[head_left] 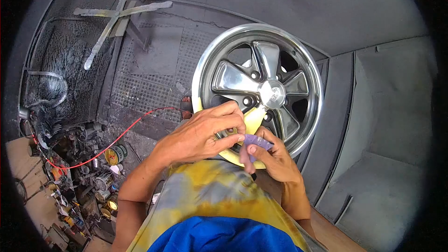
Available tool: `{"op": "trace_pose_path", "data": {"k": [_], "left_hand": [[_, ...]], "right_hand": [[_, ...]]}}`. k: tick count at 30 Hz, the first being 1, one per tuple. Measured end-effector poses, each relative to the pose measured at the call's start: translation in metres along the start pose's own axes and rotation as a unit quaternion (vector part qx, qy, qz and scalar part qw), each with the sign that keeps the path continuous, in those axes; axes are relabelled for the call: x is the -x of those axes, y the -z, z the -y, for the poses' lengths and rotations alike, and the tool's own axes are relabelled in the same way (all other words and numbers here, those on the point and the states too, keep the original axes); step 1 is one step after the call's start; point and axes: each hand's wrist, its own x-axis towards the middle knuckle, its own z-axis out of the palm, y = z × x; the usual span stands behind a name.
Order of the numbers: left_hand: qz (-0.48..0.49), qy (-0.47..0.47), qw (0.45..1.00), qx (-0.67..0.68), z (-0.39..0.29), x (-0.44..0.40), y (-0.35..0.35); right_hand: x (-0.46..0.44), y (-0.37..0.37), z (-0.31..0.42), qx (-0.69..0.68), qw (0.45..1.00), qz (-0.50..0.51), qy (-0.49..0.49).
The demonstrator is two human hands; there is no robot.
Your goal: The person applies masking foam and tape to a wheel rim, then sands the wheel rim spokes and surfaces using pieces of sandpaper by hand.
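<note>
A polished five-spoke wheel (235, 78) has a round centre cap (272, 94). Yellow covering (254, 119) lies over its lower-left spoke and part of the lower rim. Over the wheel's lower edge, my right hand (275, 156) is closed on a small purple sheet (256, 142), which looks bent between thumb and fingers. My left hand (205, 128) is just left of it, thumb and fingers pinched together at the sheet's left edge.
A grey metal cross stand (115, 14) is at the upper left. A red hose (126, 133) curves across the floor to the left. Cans (114, 155) and clutter fill the lower left. Grey panels (373, 121) stand at the right. A foot (185, 105) shows beside the wheel.
</note>
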Motion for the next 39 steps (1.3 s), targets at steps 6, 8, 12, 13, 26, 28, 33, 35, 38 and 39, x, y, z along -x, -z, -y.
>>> {"op": "trace_pose_path", "data": {"k": [6,8,12,13,26,28,33,35,38,39], "left_hand": [[0.050,-0.036,0.996,-0.062,0.013,-0.011,0.010],[0.057,-0.028,0.990,-0.126,0.015,-0.015,0.010],[0.080,0.000,0.962,-0.260,0.030,-0.012,0.009],[0.090,-0.010,0.952,-0.291,0.038,-0.008,0.004],[0.099,-0.054,0.926,-0.361,0.050,-0.007,-0.018],[0.090,-0.063,0.927,-0.358,0.054,-0.007,-0.021],[0.060,-0.103,0.923,-0.366,0.051,-0.004,-0.013],[-0.013,-0.120,0.948,-0.295,0.054,-0.006,-0.005],[-0.140,-0.101,0.957,-0.233,0.063,-0.008,-0.006],[-0.174,-0.118,0.950,-0.231,0.068,-0.009,-0.009]], "right_hand": [[-0.001,-0.006,-0.015,0.322,0.928,-0.063,0.176],[-0.002,-0.006,-0.019,0.354,0.912,-0.090,0.186],[0.000,0.005,-0.037,0.428,0.866,-0.132,0.223],[0.000,0.006,-0.041,0.428,0.866,-0.132,0.223],[-0.001,0.011,-0.061,0.522,0.810,-0.100,0.248],[-0.002,0.010,-0.061,0.524,0.806,-0.098,0.257],[-0.003,0.010,-0.063,0.537,0.796,-0.091,0.266],[-0.008,0.009,-0.065,0.542,0.789,-0.084,0.275],[-0.013,0.005,-0.065,0.559,0.775,-0.069,0.286],[-0.015,0.005,-0.064,0.570,0.767,-0.063,0.287]]}}
